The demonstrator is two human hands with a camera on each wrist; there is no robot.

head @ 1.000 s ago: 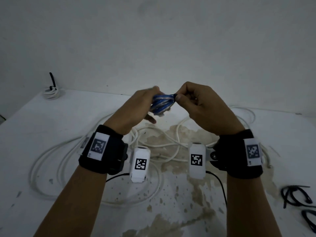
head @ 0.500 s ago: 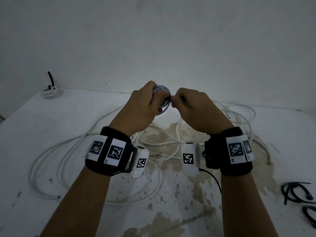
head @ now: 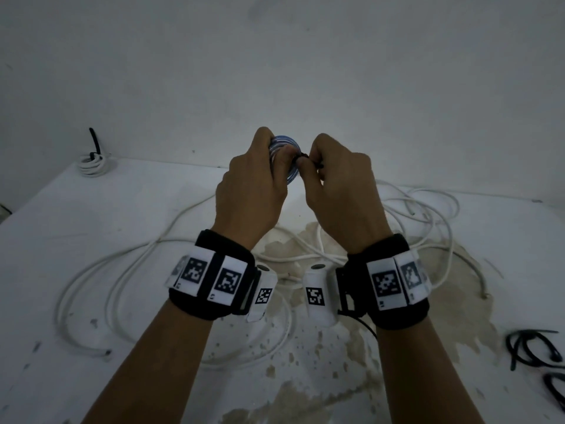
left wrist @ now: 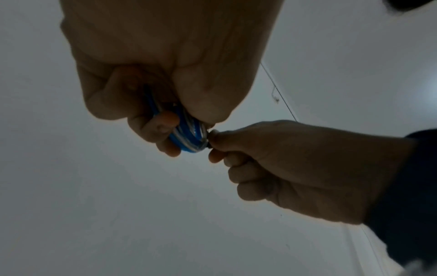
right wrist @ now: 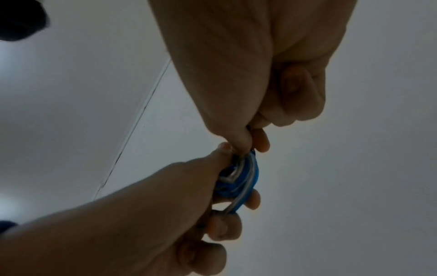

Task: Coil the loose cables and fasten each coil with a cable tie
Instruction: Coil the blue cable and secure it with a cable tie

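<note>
Both hands are raised above the table [head: 128, 209], the left hand [head: 247, 191] left of the right hand [head: 342, 191], with the cable coil [head: 289, 162] between them. Loose cable [head: 91, 283] lies beneath and around the wrists. A tied coil [head: 91, 163] sits at the far left corner; what seem to be cable ties [head: 532, 350] lie near the right edge.

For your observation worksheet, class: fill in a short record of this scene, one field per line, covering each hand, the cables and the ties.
Left hand: grips the blue coil, held up above the table
Right hand: pinches a black tie at the coil's edge
Loose cables: white cable sprawled on the table
Finished coil: white coil, far left corner, tied
Spare ties: black, right edge
</note>
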